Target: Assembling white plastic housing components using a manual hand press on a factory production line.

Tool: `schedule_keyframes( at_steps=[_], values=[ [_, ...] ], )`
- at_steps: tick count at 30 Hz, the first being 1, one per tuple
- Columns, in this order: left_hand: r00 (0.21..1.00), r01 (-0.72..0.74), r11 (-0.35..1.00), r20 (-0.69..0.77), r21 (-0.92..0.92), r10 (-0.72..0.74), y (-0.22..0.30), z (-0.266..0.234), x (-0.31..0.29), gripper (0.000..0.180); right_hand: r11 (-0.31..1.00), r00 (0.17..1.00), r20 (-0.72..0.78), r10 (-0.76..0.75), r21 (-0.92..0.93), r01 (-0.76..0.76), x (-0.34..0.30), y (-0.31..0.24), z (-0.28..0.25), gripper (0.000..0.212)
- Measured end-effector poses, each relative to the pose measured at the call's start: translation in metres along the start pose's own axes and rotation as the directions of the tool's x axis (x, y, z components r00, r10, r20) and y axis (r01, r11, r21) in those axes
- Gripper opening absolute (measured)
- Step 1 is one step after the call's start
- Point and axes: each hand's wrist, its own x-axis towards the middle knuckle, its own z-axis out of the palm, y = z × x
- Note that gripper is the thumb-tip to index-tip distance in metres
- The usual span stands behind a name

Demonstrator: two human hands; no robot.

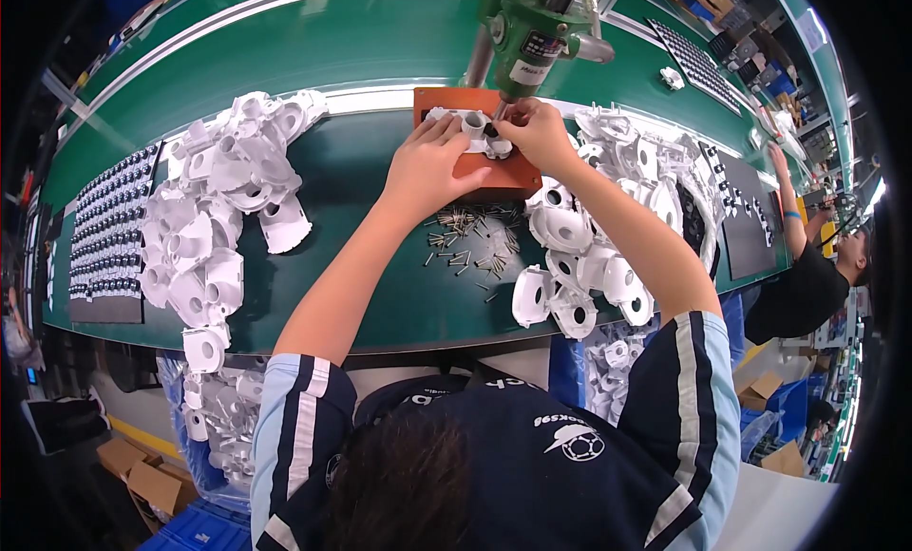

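Observation:
A white moulded plastic part (474,123) with a round tube sits in an orange fixture block (513,178), under the spindle of a green bench press (534,40). My left hand (429,163) lies on the part's left side with its fingers stretched out and the thumb apart, over the block's front. At the part's right side my right hand (538,133) is closed, thumb and fingertips pinched close to the spindle tip. What the pinch holds is too small to make out. Just in front of the block lie many loose metal pins (463,230), scattered on the green bench.
White plastic parts are heaped at left (223,185) and right (560,230). Trays of small black-and-white pieces stand at far left (112,233) and right (750,230). Blue-lined bins of white parts (233,418) sit below the bench edge. Another person (807,290) works at the right.

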Motion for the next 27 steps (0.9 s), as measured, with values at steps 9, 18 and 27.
schedule_keyframes(
  at_steps=[9, 18, 27],
  values=[
    [1.000, -0.004, 0.999, 0.031, 0.047, 0.002, 0.000, 0.000, -0.002, 0.043, 0.770, 0.873, 0.100, -0.477, -0.432, 0.470, -0.029, -0.007, -0.009, 0.026],
    [1.000, -0.020, 1.000, 0.025, 0.024, 0.019, -0.005, 0.001, 0.002, 0.044, 0.706, 0.918, 0.194, -0.347, -0.591, 0.391, -0.048, -0.010, -0.020, 0.035],
    [0.999, 0.003, 0.998, 0.054, 0.060, -0.006, 0.003, -0.006, -0.003, 0.039, 0.714, 0.977, -0.156, 0.143, 0.700, 0.007, 0.147, -0.032, -0.163, 0.040]
  ],
)
